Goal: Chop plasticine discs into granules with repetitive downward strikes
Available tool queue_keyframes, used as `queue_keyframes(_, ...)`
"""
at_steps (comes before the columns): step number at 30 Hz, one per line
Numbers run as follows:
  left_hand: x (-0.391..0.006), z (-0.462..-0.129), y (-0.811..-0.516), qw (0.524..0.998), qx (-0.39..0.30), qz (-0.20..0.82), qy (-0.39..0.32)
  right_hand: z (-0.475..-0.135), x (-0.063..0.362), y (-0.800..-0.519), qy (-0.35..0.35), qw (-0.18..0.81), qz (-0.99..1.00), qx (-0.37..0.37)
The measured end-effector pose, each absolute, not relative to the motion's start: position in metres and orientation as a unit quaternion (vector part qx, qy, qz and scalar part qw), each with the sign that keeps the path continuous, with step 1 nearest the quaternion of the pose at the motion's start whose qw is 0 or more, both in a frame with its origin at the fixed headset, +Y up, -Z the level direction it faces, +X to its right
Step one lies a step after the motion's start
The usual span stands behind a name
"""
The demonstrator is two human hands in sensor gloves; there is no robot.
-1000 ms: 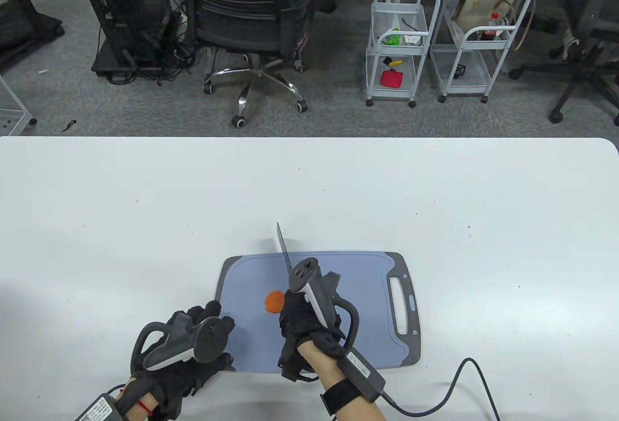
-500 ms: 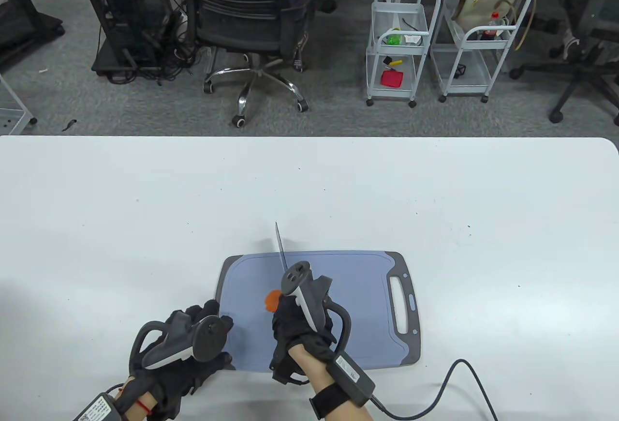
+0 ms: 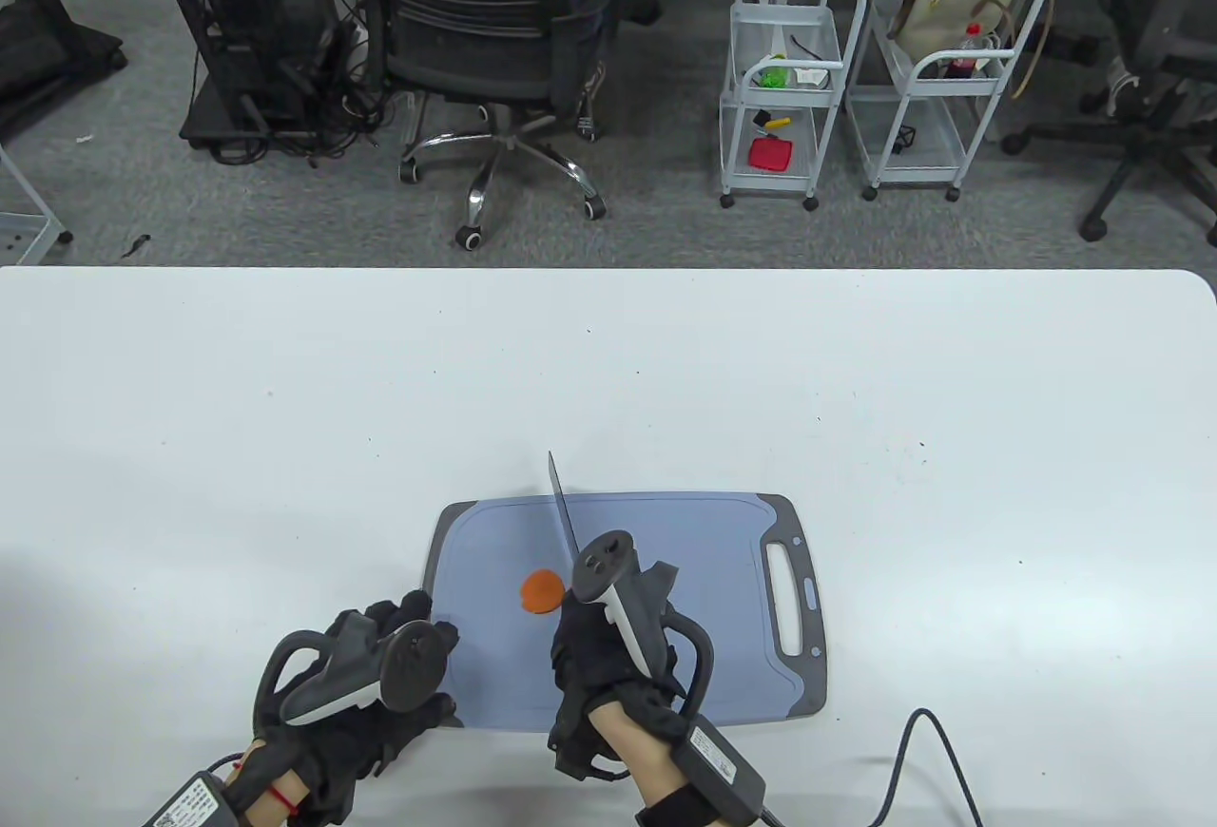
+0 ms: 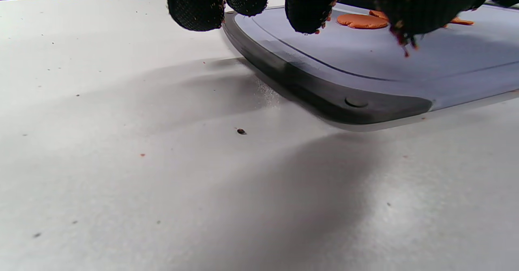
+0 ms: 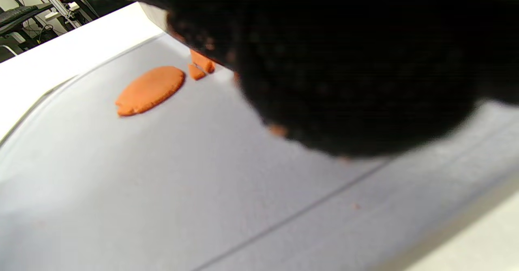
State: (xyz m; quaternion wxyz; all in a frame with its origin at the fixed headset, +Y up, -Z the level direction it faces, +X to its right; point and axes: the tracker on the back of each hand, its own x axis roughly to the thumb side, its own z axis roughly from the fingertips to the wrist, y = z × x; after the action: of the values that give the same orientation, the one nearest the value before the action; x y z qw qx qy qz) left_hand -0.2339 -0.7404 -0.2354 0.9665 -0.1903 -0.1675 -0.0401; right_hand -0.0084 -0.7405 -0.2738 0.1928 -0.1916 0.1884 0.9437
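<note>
A flat orange plasticine disc lies on the left part of the blue-grey cutting board. My right hand grips a knife by its handle. The blade points away from me, just right of the disc. In the right wrist view the disc has two small cut pieces beside it, and the glove fills the top. My left hand rests its fingers on the board's near left corner. In the left wrist view its fingertips hang over the board's rim, with the disc beyond.
The board has a grey rim and a handle slot at its right end. A cable runs from my right wrist across the white table. Chairs and carts stand beyond the far edge.
My right hand swung the knife left over the disc, then back right and slightly toward me. The disc shows more fully now. The left hand has not moved.
</note>
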Motion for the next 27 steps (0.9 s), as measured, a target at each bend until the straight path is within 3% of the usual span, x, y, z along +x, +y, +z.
queue_keyframes(4,-0.234,-0.235,-0.740,0.966,-0.194,-0.042,-0.167,-0.280,-0.014,-0.745,0.210,0.163,0.944,-0.195)
queue_keyframes(11,-0.232,-0.236,-0.742,0.964,-0.203,-0.040,-0.165,-0.284,-0.016,-0.751,0.132,0.183,0.958,-0.177)
queue_keyframes(14,-0.235,-0.235,-0.739,0.966,-0.196,-0.037,-0.164,-0.285,-0.015,-0.745,0.171,0.175,0.954,-0.175)
queue_keyframes(17,-0.237,-0.236,-0.735,0.969,-0.188,-0.029,-0.160,-0.276,-0.014,-0.727,0.121,0.199,0.957,-0.173)
queue_keyframes(21,-0.241,-0.238,-0.734,0.970,-0.186,-0.023,-0.156,-0.266,-0.029,-0.721,0.179,0.208,0.948,-0.159)
queue_keyframes(27,-0.243,-0.239,-0.736,0.970,-0.193,-0.023,-0.149,-0.265,-0.040,-0.742,0.178,0.152,0.955,-0.183)
